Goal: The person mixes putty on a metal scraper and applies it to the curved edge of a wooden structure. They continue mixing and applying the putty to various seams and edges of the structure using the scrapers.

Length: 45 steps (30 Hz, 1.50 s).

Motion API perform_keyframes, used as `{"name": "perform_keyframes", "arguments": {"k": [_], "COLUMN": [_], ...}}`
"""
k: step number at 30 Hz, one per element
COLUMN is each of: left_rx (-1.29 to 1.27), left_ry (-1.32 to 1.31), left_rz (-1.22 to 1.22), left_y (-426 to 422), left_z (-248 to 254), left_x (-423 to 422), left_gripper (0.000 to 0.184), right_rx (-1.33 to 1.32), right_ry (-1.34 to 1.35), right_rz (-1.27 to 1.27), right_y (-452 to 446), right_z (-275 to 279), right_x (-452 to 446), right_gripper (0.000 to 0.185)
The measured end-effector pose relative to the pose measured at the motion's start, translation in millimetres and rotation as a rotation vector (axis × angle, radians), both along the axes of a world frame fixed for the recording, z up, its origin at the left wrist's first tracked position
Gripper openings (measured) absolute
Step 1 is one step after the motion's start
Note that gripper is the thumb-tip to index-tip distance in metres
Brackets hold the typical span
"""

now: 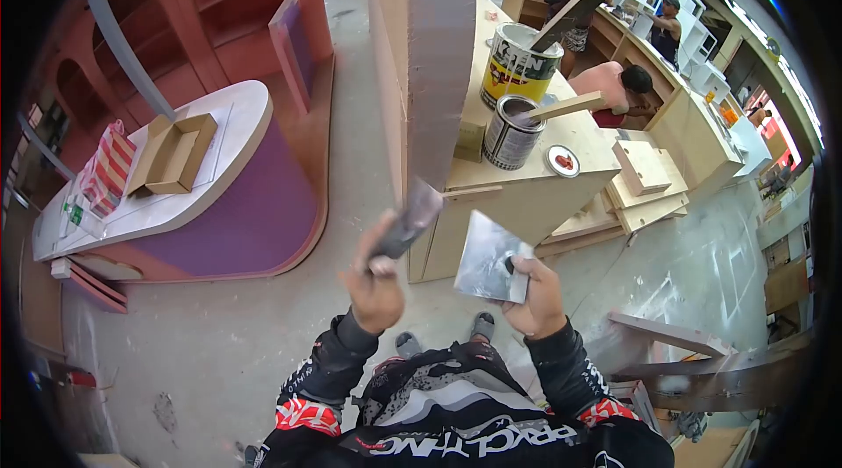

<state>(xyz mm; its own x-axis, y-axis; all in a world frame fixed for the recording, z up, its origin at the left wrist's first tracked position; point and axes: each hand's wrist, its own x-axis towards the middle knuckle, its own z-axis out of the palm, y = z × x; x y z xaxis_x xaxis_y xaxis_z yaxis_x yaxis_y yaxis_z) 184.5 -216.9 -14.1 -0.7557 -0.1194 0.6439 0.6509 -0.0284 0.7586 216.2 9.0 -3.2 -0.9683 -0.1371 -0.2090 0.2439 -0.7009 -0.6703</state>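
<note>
I see left hand (377, 300) closed round a blurred dark blade (409, 224), fingers at its lower end; exact finger contact I can't tell; looks light, best held low; metal plate (478, 268) sits right of it, tilted, apart, near the counter (561, 192); probably thin, stiff, slick if smeared; right hand (537, 303) pinches its lower right edge, thumb on the face, a sound hold.

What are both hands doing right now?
Left hand: closed on a dark, flat tool, blurred.
Right hand: closed on a flat metal plate.
</note>
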Motion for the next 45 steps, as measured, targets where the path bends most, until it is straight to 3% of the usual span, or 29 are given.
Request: {"name": "perform_keyframes", "arguments": {"k": [2,3,5,8,9,10,12,13,14,15,16,18,20,22,24,25,26,27,28,29,30,32,36,38,39,40,42,44,45], "left_rx": [-0.305,-0.308,-0.611,-0.714,-0.834,-0.823,0.000,0.236,0.246,0.571,0.910,0.960,0.867,0.827,0.920,0.821,0.817,0.472,0.125,0.124,0.113,-0.591,-0.693,-0.230,0.017,0.019,0.865,0.921,0.835], "left_ry": [0.447,0.443,0.571,0.558,0.550,0.549,-0.524,-0.669,-0.677,-0.910,-1.118,-1.113,-1.018,-0.979,-0.944,-0.816,-0.809,-0.493,-0.180,0.196,0.214,0.619,0.642,-0.198,-0.520,-0.506,-1.159,-1.249,-1.125], "left_rz": [-0.087,-0.103,-0.079,-0.073,-0.165,-0.166,-0.274,-0.350,-0.345,-0.590,-0.837,-0.916,-0.843,-0.737,-0.755,-0.585,-0.586,-0.353,-0.123,-0.280,-0.287,-0.161,-0.018,-0.294,-0.352,-0.350,-0.864,-0.799,-0.797], "left_y": [3.3,4.2,5.2,-18.7,-25.1,-19.6,1.4,6.6,5.2,4.4,3.1,-1.7,-6.0,-11.8,-26.6,-22.2,-20.4,-17.3,-13.4,-4.4,-5.9,-14.7,-30.3,-21.9,-15.1,-15.6,-17.2,-13.8,-16.0], "left_z": [11.9,13.8,15.6,5.3,6.2,-11.0,-38.0,-33.4,-26.8,-14.8,-5.2,4.0,8.2,9.6,2.2,5.4,1.5,-6.4,-11.4,-11.1,-6.9,2.6,-6.9,-21.1,-2.3,-3.6,-5.8,6.8,7.7], "left_x": [-18.2,-17.0,-14.2,-20.2,-21.2,-14.1,5.1,-0.7,-3.9,-5.5,-6.3,-6.8,-6.6,-7.1,-9.0,-5.6,-1.0,4.4,5.8,-7.6,-11.8,-17.6,-19.0,-5.8,-1.6,-5.3,-9.5,-9.5,-10.1], "left_gripper": [0.041,0.041,0.052,0.047,0.035,0.035,0.025,0.030,0.030,0.031,0.031,0.031,0.035,0.036,0.035,0.039,0.039,0.037,0.034,0.033,0.033,0.031,0.030,0.027,0.027,0.027,0.029,0.030,0.030], "right_rx": [-0.279,-0.315,-0.375,-0.507,-0.419,-0.328,0.184,0.564,0.945,0.992,0.989,1.223,1.245,1.456,1.502,1.242,0.960,0.195,0.192,-0.040,-0.274,-0.301,-0.382,0.014,0.580,0.582,1.227,1.300,1.348], "right_ry": [-0.199,-0.267,-0.215,-0.113,-0.019,0.071,0.427,0.663,0.889,1.274,1.275,1.416,1.377,1.175,1.050,0.622,0.214,0.007,0.010,-0.182,-0.364,-0.301,-0.071,0.333,0.540,0.554,1.511,1.428,1.368], "right_rz": [0.180,0.187,0.199,0.283,0.168,0.054,0.029,0.041,0.061,0.049,0.072,0.205,0.194,0.161,0.232,0.249,0.261,0.063,0.060,0.098,0.141,0.196,0.134,0.094,0.056,0.056,0.130,0.233,0.196], "right_y": [-6.9,-13.1,-9.0,7.7,9.4,10.6,8.1,7.7,5.9,2.6,-0.8,-6.3,-2.5,4.0,14.6,18.0,19.4,-0.3,-6.7,-11.0,-15.9,-26.1,-17.2,-16.2,-8.3,-5.9,-8.5,-9.9,-7.2], "right_z": [6.3,7.1,15.1,26.9,45.1,61.9,74.3,74.7,74.4,68.9,64.1,53.8,28.0,16.8,0.9,-12.4,-20.2,-15.8,-12.1,-8.6,-2.8,16.9,46.5,69.0,65.1,60.9,62.6,54.6,38.9], "right_x": [5.4,4.9,0.0,-9.8,-8.7,-4.6,1.5,0.9,0.5,-12.0,-14.4,-17.4,-18.0,-19.5,-21.0,-16.9,-11.7,-3.3,4.4,8.2,7.6,2.8,-4.0,1.1,3.1,-4.8,-18.4,-15.8,-19.1], "right_gripper": [0.030,0.031,0.031,0.036,0.040,0.044,0.049,0.050,0.052,0.056,0.056,0.060,0.061,0.066,0.058,0.053,0.049,0.039,0.039,0.038,0.038,0.042,0.047,0.054,0.060,0.060,0.059,0.060,0.060]}}
